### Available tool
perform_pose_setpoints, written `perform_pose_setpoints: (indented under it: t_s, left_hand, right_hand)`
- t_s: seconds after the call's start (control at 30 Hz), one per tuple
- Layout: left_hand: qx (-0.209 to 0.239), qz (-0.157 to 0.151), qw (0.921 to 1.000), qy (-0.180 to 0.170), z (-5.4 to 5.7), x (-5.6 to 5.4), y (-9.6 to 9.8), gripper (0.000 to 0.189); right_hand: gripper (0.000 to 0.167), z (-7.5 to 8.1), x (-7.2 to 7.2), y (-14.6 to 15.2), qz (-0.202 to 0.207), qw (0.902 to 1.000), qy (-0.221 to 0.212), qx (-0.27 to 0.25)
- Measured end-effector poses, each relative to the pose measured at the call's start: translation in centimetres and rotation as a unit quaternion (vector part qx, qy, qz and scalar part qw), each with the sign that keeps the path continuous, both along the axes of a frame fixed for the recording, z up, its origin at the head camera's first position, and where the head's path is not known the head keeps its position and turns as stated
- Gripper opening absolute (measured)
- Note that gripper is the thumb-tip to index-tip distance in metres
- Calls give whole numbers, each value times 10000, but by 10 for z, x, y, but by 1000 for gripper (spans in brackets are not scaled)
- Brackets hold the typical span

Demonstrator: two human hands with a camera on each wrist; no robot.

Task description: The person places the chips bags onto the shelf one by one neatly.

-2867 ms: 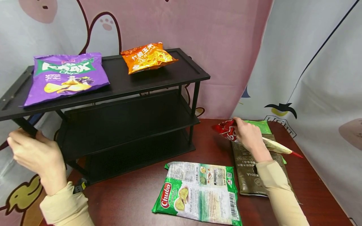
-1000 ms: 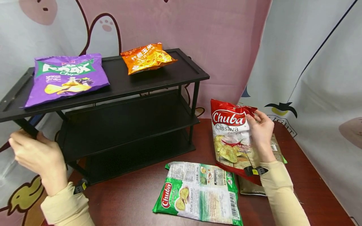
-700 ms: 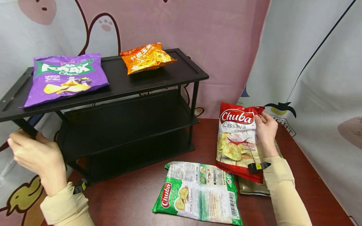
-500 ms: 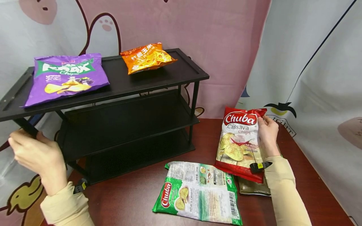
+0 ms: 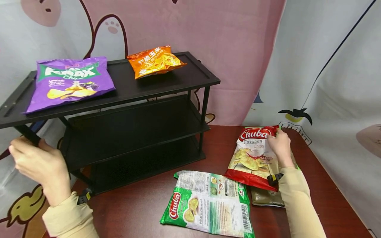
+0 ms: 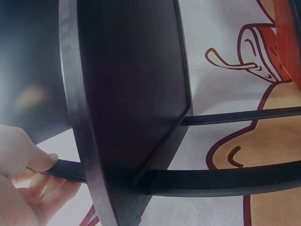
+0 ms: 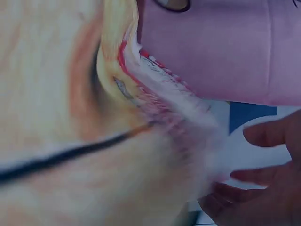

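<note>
My left hand [image 5: 40, 162] grips the black post [image 5: 26, 133] at the near left corner of the shelf rack [image 5: 143, 130]. In the left wrist view the thumb and fingers [image 6: 56, 200] wrap that post. On the right, a red-and-white Chuba cassava chip bag [image 5: 253, 152] lies face up, its lower edge overlapping a green-and-white chip bag [image 5: 208, 203]. My right hand [image 5: 281, 147] is at its upper right corner. The right wrist view shows the right thumb and fingers [image 7: 247, 176] spread apart, with curtain between them; the bag is blurred there.
A brown bag [image 5: 266, 197] and some green packaging lie partly hidden under the red bag on the table [image 5: 128, 215]. A purple chip bag [image 5: 71, 79] and an orange snack bag [image 5: 156, 61] rest on the rack's top shelf. Curtains hang behind.
The right hand has lifted the red bag, turned its front up and lowered it onto the brown bag; its fingers now stand apart. The left hand has stayed on the post.
</note>
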State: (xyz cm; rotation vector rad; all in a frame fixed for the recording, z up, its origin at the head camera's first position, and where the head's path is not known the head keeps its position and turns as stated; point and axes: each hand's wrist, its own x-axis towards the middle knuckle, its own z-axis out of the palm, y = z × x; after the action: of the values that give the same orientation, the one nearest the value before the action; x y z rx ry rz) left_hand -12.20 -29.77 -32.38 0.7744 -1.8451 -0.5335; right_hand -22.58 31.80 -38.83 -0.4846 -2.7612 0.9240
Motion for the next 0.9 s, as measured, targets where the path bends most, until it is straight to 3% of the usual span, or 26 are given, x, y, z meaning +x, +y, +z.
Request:
perform_pose_setpoints:
  t_s: [0.07,0.17,0.3,0.43,0.57,0.7,0.9]
  left_hand:
    - [-14,-7,10000,16,0,0,0,38]
    - [-19,-8,10000,19,0,1,0,37]
    - [23,-30,10000,7,0,1,1,38]
    - [31,-33,10000,-8,0,1,2,39]
    - [-9,-1,10000,-7,0,0,1,38]
    - [-46,29,10000,-12,0,0,1,37]
    - [-39,75,10000,-6,-1,-1,0,38]
  right_hand:
    - [54,3,2,-3,415,9981,177,415]
    - [48,6,8,-13,1315,9870,238,888]
    - [45,2,18,-32,2606,9560,-256,1325]
    - [50,-7,33,-52,3370,9229,-854,1657]
    - [72,-17,46,-67,3649,8967,-1485,2020]
    - [86,-29,53,-77,3676,8796,-1659,2522]
    - [86,-49,48,-83,3292,8809,-1256,3160]
